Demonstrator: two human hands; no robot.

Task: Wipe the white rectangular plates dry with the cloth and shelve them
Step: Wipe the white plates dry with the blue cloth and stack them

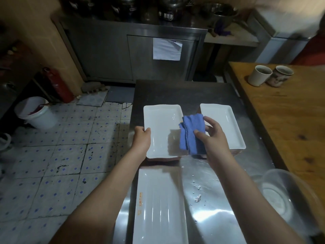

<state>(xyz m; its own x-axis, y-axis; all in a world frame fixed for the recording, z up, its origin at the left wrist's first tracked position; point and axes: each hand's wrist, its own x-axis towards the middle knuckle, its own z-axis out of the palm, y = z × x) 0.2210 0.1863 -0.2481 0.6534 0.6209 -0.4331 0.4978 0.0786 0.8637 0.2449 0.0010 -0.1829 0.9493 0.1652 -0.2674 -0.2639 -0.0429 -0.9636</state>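
The left hand (142,136) is gripping the left edge of a white plate (161,127), thumb curling over the rim, at the middle of the steel table (219,199). The right hand (213,136) is holding a folded blue cloth (191,134) pinched between thumb and fingers, over the right edge of that plate. A second plate (226,124) is lying just to the right, partly behind the cloth, and a third plate (158,208) is sitting nearer the person. Water drops are lying on the steel beside a clear bowl (288,196). Two cups (259,75) are standing on the wooden table (290,120).
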